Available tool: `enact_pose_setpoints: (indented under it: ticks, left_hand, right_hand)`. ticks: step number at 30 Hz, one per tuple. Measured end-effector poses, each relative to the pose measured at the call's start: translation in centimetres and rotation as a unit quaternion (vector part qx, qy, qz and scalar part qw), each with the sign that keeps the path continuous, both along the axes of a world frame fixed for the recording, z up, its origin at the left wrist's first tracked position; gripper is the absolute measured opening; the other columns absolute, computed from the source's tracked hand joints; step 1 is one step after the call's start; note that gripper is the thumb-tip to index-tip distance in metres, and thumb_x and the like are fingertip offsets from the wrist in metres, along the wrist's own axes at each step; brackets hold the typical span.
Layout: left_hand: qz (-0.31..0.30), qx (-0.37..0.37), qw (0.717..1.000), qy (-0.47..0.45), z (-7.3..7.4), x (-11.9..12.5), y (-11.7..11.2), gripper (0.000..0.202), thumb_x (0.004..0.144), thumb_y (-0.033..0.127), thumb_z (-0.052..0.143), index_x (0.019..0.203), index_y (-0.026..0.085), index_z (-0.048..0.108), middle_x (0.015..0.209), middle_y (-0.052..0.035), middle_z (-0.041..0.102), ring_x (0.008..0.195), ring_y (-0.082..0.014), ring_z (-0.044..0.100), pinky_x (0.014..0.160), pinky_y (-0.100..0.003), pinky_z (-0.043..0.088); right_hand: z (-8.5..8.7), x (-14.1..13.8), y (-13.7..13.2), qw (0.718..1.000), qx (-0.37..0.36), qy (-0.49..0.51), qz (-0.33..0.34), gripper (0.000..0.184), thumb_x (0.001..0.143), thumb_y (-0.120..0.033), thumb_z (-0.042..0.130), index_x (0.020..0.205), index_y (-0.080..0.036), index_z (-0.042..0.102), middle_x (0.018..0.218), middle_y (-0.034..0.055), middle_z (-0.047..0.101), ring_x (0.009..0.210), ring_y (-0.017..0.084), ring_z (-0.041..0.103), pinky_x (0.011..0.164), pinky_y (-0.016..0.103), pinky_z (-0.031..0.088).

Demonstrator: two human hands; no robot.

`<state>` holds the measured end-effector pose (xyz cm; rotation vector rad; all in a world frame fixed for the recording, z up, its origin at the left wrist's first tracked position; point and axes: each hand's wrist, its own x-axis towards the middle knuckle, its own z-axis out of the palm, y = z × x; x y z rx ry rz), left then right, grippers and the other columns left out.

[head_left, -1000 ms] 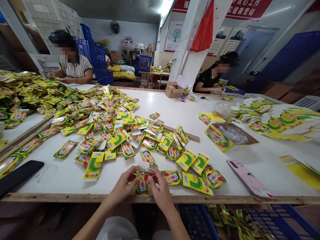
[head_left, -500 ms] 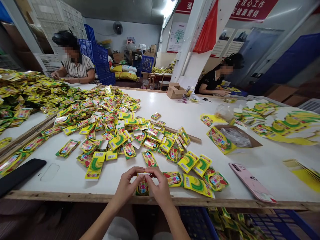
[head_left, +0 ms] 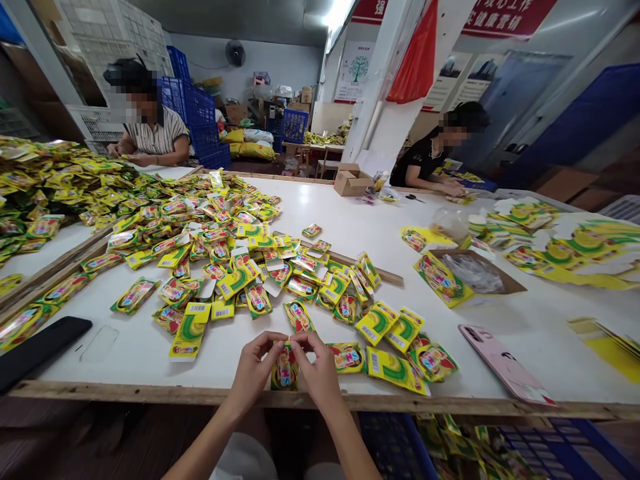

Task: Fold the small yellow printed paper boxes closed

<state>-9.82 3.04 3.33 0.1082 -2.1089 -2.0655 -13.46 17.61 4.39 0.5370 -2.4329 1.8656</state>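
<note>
Glossy plastic packets [head_left: 235, 280] lie on a smooth white table [head_left: 150, 347] edged with rough wood.

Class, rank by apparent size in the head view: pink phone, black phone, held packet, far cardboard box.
1. black phone and pink phone: alike, both near the camera.
2. cardboard box and held packet: alike; the box is far off, so unsure.

one held packet [head_left: 285, 368], one black phone [head_left: 43, 343], one pink phone [head_left: 505, 363].
</note>
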Motion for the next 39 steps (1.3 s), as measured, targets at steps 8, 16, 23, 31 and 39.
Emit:
enact_pose_setpoints:
  ticks: [8, 16, 23, 31, 39]
  left_hand:
    - [-0.049, -0.103, 0.992, 0.062, 0.9, 0.5, -0.7, 0.022, 0.091, 0.028, 0.053, 0.102, 0.022, 0.071, 0.106, -0.0092, 0.069, 0.102, -0.0225, 0.063, 0.092, -0.037, 0.049]
    - [-0.219, -0.437, 0.859, 0.153, 1.1, -7.2, -0.9, 0.071, 0.073, -0.008, 0.042, 0.135, 0.027, 0.047, 0.145, -0.0067, 0.047, 0.137, -0.0267, 0.037, 0.11, -0.052, 0.028]
    - [-0.222, -0.507, 0.822, 0.133, 0.9, -7.7, -0.7, 0.067, 0.073, 0.003, 0.053, 0.135, 0.023, 0.042, 0.114, -0.0106, 0.063, 0.111, -0.0273, 0.057, 0.106, -0.048, 0.031]
    - [-0.169, -0.488, 0.854, 0.07, 0.8, -4.8, -1.2, 0.068, 0.069, 0.019, 0.069, 0.132, 0.022, 0.044, 0.109, -0.0114, 0.064, 0.106, -0.0337, 0.055, 0.092, -0.049, 0.04]
    - [0.04, -0.103, 0.994, -0.013, -1.3, -0.4, -0.1, 0.046, 0.078, 0.031, 0.065, 0.117, 0.023, 0.041, 0.111, -0.0065, 0.056, 0.09, -0.0201, 0.063, 0.08, -0.035, 0.052]
  right_hand:
    - [0.2, 1.7, 1.8, 0.998, -0.004, 0.04, -0.039, 0.016, 0.09, -0.031, 0.052, 0.09, -0.021, 0.065, 0.089, 0.005, 0.069, 0.083, 0.02, 0.065, 0.074, 0.029, 0.052]
    - [5.4, 4.6, 18.9, 0.858, 0.285, 0.184, -0.386, 0.037, 0.085, -0.053, 0.05, 0.089, -0.02, 0.066, 0.093, 0.0121, 0.066, 0.089, 0.03, 0.061, 0.086, 0.043, 0.045]
    - [1.9, 4.8, 14.7, 0.927, 0.178, 0.144, -0.298, 0.033, 0.087, -0.05, 0.052, 0.087, -0.019, 0.066, 0.09, 0.0094, 0.067, 0.083, 0.024, 0.062, 0.078, 0.036, 0.049]
    - [-0.6, 3.3, 3.8, 0.989, 0.072, 0.05, -0.121, 0.02, 0.091, -0.036, 0.051, 0.092, -0.022, 0.065, 0.094, 0.007, 0.068, 0.085, 0.021, 0.063, 0.075, 0.031, 0.052]
    - [-2.4, 2.5, -0.1, 0.995, -0.045, -0.036, -0.081, 0.024, 0.088, -0.034, 0.055, 0.107, -0.02, 0.058, 0.103, 0.0091, 0.068, 0.09, 0.021, 0.067, 0.077, 0.03, 0.056]
